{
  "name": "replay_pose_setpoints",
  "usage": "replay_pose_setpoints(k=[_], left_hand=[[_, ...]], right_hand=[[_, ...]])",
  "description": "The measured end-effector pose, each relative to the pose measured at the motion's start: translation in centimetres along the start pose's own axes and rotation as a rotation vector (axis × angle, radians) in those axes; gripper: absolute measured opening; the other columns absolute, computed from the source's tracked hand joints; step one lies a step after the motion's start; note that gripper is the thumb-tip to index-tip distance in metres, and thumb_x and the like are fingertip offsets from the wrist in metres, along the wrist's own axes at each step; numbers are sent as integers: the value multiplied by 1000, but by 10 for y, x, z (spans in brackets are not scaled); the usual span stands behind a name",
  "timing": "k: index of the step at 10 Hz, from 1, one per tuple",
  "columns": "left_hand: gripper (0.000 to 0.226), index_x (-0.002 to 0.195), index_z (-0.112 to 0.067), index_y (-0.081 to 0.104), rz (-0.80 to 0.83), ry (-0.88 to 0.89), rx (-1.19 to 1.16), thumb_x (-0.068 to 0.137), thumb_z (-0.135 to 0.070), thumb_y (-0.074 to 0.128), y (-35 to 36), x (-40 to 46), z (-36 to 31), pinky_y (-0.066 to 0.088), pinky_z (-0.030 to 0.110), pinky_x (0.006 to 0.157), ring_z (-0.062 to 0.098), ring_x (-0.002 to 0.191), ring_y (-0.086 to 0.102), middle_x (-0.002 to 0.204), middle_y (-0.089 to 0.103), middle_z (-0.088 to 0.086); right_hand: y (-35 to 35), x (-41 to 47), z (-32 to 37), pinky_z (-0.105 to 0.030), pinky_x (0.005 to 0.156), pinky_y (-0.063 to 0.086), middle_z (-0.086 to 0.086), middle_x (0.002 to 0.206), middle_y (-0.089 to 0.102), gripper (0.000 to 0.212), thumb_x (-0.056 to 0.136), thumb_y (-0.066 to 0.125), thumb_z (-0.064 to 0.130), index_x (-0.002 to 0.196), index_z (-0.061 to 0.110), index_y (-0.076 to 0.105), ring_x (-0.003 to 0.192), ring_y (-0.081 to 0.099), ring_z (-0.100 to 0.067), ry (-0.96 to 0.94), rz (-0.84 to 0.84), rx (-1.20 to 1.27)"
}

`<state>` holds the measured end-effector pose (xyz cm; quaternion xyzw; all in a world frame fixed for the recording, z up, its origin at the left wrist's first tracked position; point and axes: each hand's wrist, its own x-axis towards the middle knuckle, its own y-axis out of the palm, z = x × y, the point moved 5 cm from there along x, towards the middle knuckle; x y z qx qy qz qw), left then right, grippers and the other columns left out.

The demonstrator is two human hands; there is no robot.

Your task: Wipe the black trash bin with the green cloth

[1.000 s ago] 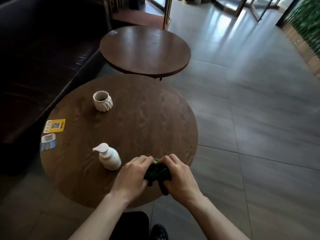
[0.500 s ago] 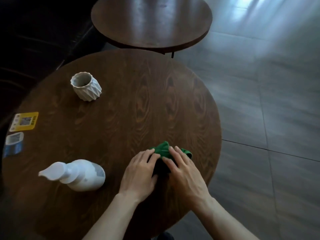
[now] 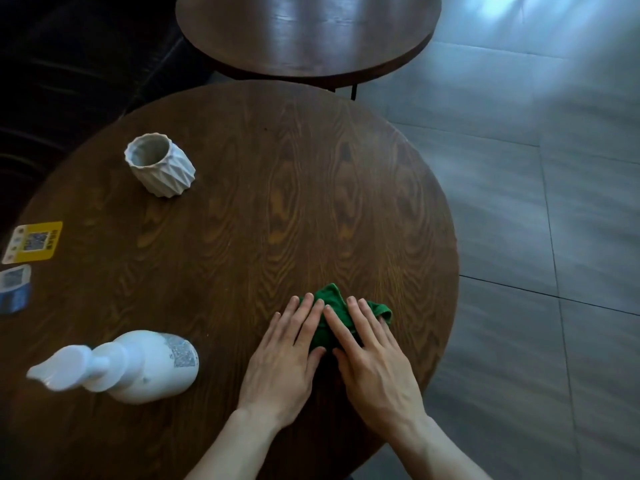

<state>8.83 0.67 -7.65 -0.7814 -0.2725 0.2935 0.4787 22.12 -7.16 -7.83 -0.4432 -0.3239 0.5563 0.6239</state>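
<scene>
I see the green cloth (image 3: 332,310) bunched up on the round wooden table (image 3: 242,202), toward its right-hand near edge. It lies under my fingers rather than inside any grasp: the left hand (image 3: 287,355) rests flat, palm down, with its fingertips on the cloth's left part, and the right hand (image 3: 374,355) lies flat beside it, fingers spread over the cloth's middle and right part. Neither hand is curled around the fabric; both are splayed wide and pressing it onto the wood. A green fold pokes out beyond the fingertips on the far side, and another at the right of the right hand. The two hands sit just beside each other, index fingers nearly touching over the cloth.

Well to the left stands a white pump bottle (image 3: 138,367), its nozzle pointing left. Farther off, a white ridged cup (image 3: 161,169) stands upright. A yellow card (image 3: 33,242) and a blue card (image 3: 14,289) lie at the table's left rim. A second round table (image 3: 308,32) stands beyond. I cannot see the black trash bin.
</scene>
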Motion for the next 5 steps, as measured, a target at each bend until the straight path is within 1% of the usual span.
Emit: replay_pose_setpoints(k=[1, 2, 3, 4, 5], left_hand=[[69, 160, -33, -10, 17, 3, 39, 106, -44, 32, 0, 1, -1, 5, 38, 129, 5, 153, -22, 169, -14, -15], [70, 159, -34, -13, 57, -10, 74, 106, -46, 31, -7, 3, -3, 5, 39, 129, 7, 153, -23, 169, -16, -14], [72, 158, -36, -13, 90, -27, 100, 105, -46, 34, -20, -1, -7, 5, 40, 129, 11, 155, -15, 170, -12, -12], [68, 159, -36, -9, 80, -39, 106, 106, -48, 31, -38, -12, -15, 5, 39, 129, 12, 157, -9, 171, -4, -10], [64, 160, -37, -1, 101, -9, 139, 105, -51, 28, -56, -32, -22, 5, 38, 129, 12, 157, -4, 171, 3, -9]], right_hand=[[1, -2, 1, -46, 127, 22, -9, 172, 12, 69, 108, 38, 37, 162, 39, -4, 159, 6, -26, -3, 12, -29], [-5, 0, 3, -48, 128, 21, -9, 172, 7, 72, 108, 40, 37, 161, 41, -8, 159, 1, -26, 2, 66, -36], [-13, -2, 7, -49, 130, 13, -6, 173, -4, 72, 108, 35, 44, 156, 47, -19, 159, -10, -24, 28, 162, -31], [-33, -8, 11, -45, 131, 13, -6, 173, 1, 67, 106, 29, 57, 160, 45, -8, 160, -2, -24, 88, 219, -56], [-58, -22, 23, -42, 128, 21, -7, 172, 16, 65, 104, 28, 62, 162, 36, 13, 159, 14, -25, 126, 237, -83]])
